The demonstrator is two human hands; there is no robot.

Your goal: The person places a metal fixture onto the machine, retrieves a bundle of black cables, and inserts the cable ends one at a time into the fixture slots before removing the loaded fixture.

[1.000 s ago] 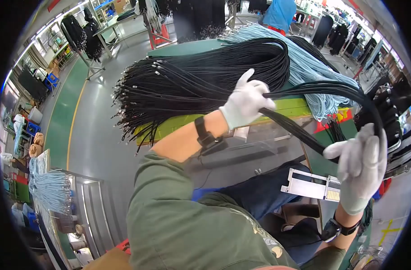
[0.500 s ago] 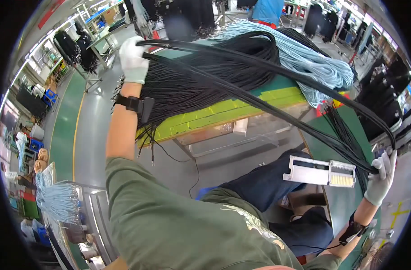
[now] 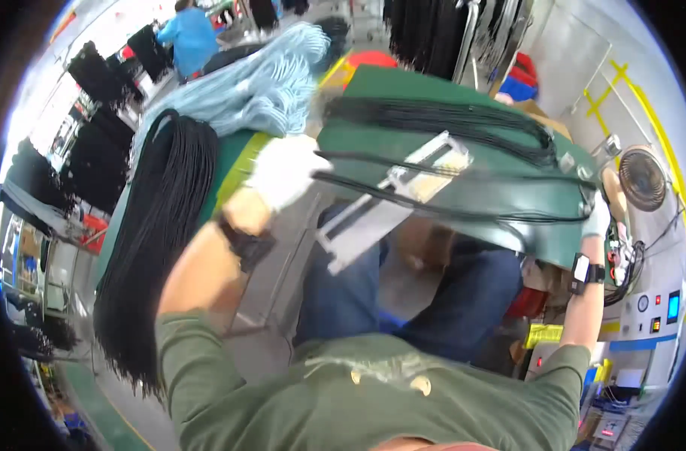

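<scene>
A long bundle of black cables [image 3: 463, 213] stretches between my two white-gloved hands, over the edge of the green tabletop [image 3: 403, 83]. My left hand [image 3: 286, 171] is closed around one end, blurred by motion. At the far right, my right hand [image 3: 596, 214] grips the looped other end. Under the bundle, a silver metal fixture [image 3: 365, 231] with a slotted section juts out from the table edge above my legs. Farther back on the tabletop lies another black cable bundle [image 3: 440, 120].
Left of me, a thick heap of black cables [image 3: 155, 233] hangs over a table edge, with light-blue cables [image 3: 245, 90] behind it. A round fan [image 3: 643, 179] and a control panel [image 3: 649, 312] stand at right. A person in blue [image 3: 190, 39] is at the back.
My view has swung to the right. The black cable bundle in my hands has come away from the heap on the left table and now spans the green table.
</scene>
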